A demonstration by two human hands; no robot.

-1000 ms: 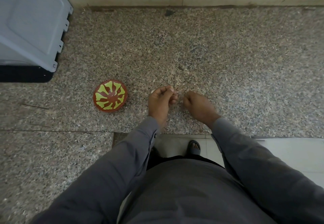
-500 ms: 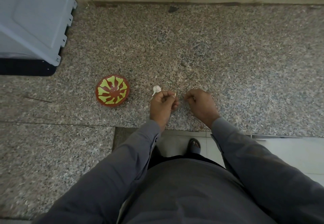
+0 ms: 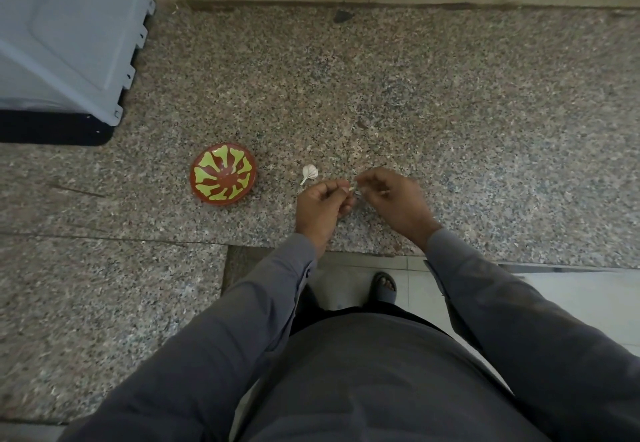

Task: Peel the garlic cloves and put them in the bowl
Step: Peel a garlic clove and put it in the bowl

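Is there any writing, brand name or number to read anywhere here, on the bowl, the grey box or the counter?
None: no text can be read in this view.
Bowl: only a red and yellow-green painted pattern, no letters.
Grey plastic box: plain panels, no label showing.
Granite counter: speckled stone, no marks or signs.
Garlic piece on the counter: unmarked.

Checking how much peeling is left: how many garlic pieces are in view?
2. One garlic piece lies on the granite counter right of the bowl; one small clove is pinched between the left hand and right hand. More may be hidden in the hands.
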